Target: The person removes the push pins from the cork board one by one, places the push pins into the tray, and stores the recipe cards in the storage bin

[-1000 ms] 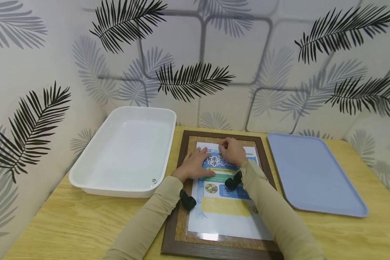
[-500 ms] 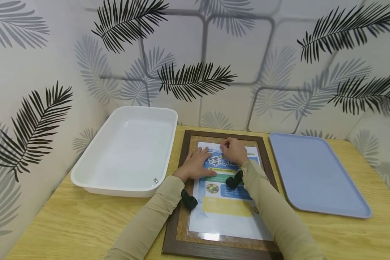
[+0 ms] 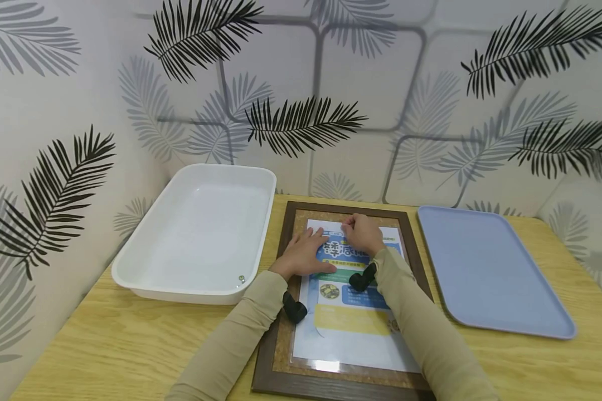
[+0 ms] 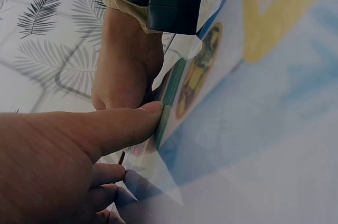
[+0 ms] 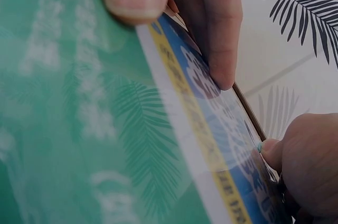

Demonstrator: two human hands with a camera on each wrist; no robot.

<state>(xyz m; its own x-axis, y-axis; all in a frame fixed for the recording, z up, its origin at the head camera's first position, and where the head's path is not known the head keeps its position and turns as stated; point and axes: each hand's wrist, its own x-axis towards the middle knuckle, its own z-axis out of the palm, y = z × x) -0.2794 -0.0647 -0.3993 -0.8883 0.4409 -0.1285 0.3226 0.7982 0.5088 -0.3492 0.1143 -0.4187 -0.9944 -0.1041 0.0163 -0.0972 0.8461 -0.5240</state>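
Brown-framed corkboard flat on wooden table; glossy poster on it, cork margin showing at top, left and bottom. Left hand spread on poster's upper left, thumb out. Right hand pinching small greenish thing by poster's top edge. Narrow wood strips separate board from white tub, left, and blue tray, right; broader wood before both. Patterned wall close behind board's far edge.
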